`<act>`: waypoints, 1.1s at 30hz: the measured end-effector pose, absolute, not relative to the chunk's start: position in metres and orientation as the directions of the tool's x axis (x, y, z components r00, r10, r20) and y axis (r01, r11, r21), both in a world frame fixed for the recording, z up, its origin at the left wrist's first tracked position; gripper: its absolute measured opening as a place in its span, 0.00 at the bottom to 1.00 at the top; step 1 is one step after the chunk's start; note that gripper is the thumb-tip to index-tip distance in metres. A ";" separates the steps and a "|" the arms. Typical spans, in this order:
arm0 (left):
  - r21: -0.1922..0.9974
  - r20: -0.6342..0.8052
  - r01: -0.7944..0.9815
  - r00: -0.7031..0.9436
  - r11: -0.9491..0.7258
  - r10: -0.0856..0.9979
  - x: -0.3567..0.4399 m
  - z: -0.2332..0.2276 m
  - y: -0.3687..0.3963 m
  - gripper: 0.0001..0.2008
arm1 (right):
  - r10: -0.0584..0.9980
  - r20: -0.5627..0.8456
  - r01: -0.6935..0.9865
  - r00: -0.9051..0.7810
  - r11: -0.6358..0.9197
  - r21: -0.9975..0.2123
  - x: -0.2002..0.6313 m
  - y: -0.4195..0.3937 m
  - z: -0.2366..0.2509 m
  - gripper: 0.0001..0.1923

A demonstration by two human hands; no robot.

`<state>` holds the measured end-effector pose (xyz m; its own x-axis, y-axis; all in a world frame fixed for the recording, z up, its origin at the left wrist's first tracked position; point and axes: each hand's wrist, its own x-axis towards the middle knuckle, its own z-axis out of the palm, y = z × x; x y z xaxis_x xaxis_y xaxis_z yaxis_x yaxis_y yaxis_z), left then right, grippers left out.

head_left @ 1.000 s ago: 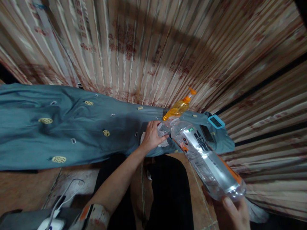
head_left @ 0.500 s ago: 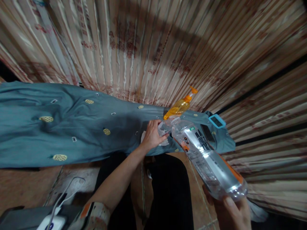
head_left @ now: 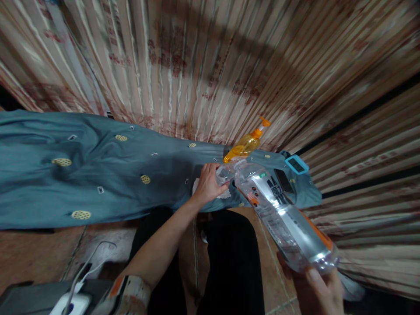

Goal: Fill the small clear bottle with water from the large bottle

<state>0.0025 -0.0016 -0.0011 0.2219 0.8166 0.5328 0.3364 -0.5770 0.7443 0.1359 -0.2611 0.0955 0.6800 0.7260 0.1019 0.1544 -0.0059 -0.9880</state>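
Tipping a big clear plastic bottle [head_left: 282, 214] neck-down, the right hand [head_left: 323, 291] grips it at the base, low right of view, fingers [head_left: 313, 274] wrapped round the bottom & clamped on it; only part of that hand shows at the frame edge. Bottle runs diagonally up-left so its mouth meets a small clear cup [head_left: 225, 174], w/ the base raised higher than the neck, an angle that fits letting liquid run toward the mouth. Can't tell if anything is flowing. Left hand [head_left: 207, 186] steadies the cup from its left side, fingers curled round it & closed on it, thumb toward the bottle neck; cup sits on or just above the teal cloth [head_left: 98, 175], can't tell which. Cloth, printed w/ small yellow ovals, is spread over a low surface along a corrugated wall [head_left: 210, 65]. Just behind the cup an orange pump bottle [head_left: 244, 146] leans, nozzle pointing up-right, clear of both hands. Further right on the cloth lie a dark phone [head_left: 282, 180] & a small device w/ a blue frame [head_left: 295, 165], well apart from the pouring spot. Person's dark-clad legs [head_left: 229, 258] fill the lower middle; a white cable [head_left: 88, 267] & charger sit low left on the floor.
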 end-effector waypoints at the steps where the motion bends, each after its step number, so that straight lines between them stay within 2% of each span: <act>1: 0.745 0.533 0.338 0.219 -0.575 0.818 0.003 -0.001 -0.002 0.23 | 0.730 0.104 0.165 0.675 -0.012 -0.986 0.136 -0.261 0.096 0.36; 14: 0.763 0.498 0.347 0.224 -0.546 0.838 0.002 0.005 -0.003 0.22 | 0.711 0.067 0.123 0.700 -0.027 -0.992 0.134 -0.262 0.098 0.36; 20: 0.761 0.499 0.350 0.220 -0.545 0.838 0.002 0.007 -0.003 0.22 | 0.746 0.084 0.163 0.660 -0.033 -0.986 0.139 -0.264 0.097 0.35; 25: 0.766 0.488 0.352 0.226 -0.538 0.843 0.002 0.008 -0.004 0.22 | 0.711 0.067 0.136 0.700 -0.041 -0.990 0.132 -0.262 0.101 0.37; 33: 0.762 0.497 0.352 0.220 -0.543 0.839 0.002 0.006 -0.003 0.22 | 0.711 0.053 0.114 0.701 -0.038 -0.993 0.131 -0.259 0.103 0.38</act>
